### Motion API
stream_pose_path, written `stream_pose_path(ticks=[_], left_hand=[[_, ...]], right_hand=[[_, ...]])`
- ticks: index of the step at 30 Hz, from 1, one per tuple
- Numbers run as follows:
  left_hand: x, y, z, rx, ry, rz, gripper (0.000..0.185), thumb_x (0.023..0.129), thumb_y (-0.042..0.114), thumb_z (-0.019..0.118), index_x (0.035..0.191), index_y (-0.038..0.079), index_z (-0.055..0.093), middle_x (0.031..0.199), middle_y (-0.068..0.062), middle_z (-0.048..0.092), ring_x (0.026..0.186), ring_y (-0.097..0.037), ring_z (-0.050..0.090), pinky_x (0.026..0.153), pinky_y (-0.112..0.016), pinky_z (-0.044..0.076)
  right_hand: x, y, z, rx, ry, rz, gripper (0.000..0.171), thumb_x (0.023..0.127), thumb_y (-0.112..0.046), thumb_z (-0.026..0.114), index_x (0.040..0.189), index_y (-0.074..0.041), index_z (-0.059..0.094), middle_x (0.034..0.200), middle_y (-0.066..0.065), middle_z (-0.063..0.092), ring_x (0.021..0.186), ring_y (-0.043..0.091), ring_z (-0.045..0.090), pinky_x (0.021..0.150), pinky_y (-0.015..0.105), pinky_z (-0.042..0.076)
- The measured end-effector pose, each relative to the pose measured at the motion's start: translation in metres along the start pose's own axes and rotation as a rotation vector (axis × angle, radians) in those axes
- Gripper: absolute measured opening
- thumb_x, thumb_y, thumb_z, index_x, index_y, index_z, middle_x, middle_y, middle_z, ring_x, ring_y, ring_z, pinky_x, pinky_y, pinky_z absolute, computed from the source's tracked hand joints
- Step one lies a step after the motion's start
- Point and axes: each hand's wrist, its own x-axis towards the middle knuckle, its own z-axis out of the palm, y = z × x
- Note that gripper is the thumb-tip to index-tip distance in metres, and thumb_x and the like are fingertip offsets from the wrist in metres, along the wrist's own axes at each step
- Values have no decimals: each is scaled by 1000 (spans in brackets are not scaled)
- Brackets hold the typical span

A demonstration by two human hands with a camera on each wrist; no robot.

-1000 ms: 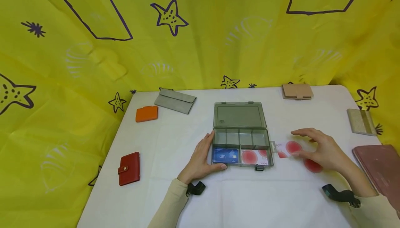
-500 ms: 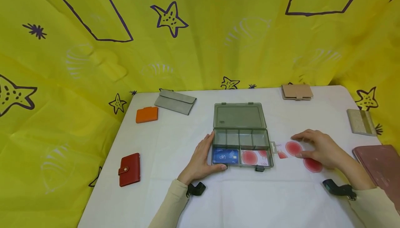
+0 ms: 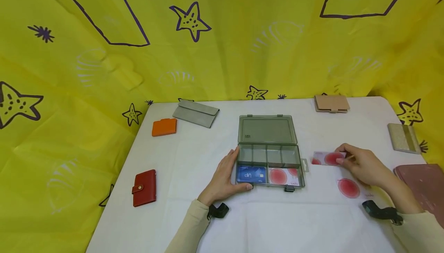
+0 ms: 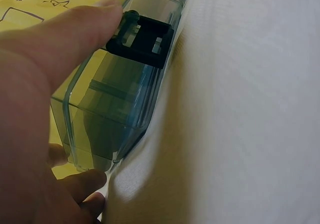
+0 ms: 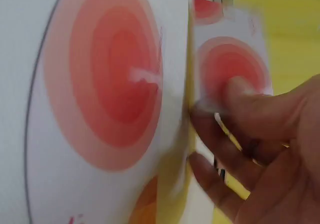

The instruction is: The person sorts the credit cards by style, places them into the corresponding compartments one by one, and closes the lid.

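Note:
A clear grey compartment box point(image 3: 268, 155) lies open mid-table, its lid point(image 3: 267, 129) folded back. Its front row holds a blue card point(image 3: 251, 175) and a white card with red circles point(image 3: 282, 176). My left hand point(image 3: 231, 170) grips the box's front left corner; in the left wrist view the thumb point(image 4: 75, 29) rests beside the black latch point(image 4: 142, 39). My right hand point(image 3: 342, 160) pinches another red-circle card point(image 3: 326, 158) just right of the box, thumb point(image 5: 240, 92) pressed on its circle. A third red-circle card point(image 3: 348, 188) lies flat on the table under that hand.
Round the white table point(image 3: 194, 160) lie a red wallet point(image 3: 143, 187), an orange wallet point(image 3: 163, 126), a grey pouch point(image 3: 195, 113), a tan wallet point(image 3: 331, 103), a beige wallet point(image 3: 402, 138) and a dark pink case point(image 3: 423, 185). Yellow patterned cloth hangs behind.
My right hand came down on the upper red-circle card, pinched it and raised it off the table, uncovering the card beneath. The left hand stayed on the box.

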Motion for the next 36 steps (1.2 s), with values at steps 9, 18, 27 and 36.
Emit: stream_pose_path(ticks=[9,18,27,36], left_hand=[[-1,2,1,-6,7,6,123,83,49,88,173,27,7,179,-4,17,166,-29,13,132,-61,16],[0,2,2,-5,14,-7,122,82,49,88,173,31,9,179,-3,17,166,-28,12,132,-61,16],[0,3,0,-3,15,11,123,82,48,89,173,27,9,179,-5,17,166,-30,13,133,-60,15],[1,2,0,6,14,15,124,82,48,89,173,25,8,179,-7,18,166,-30,13,133,-59,15]], right_hand=[[-3,-13,2,172,166,106,41,103,-9,69,140,-4,53,103,13,60,76,1,70,64,8,42],[-7,-44,14,528,150,105,63,92,0,81,150,-6,56,114,-13,61,83,2,72,67,16,60],[-6,-71,30,514,32,-79,62,79,0,91,135,-4,67,115,-16,73,93,4,69,86,9,54],[-5,-72,48,402,26,-239,62,73,-10,97,128,-19,73,136,5,65,125,-11,52,98,7,46]])
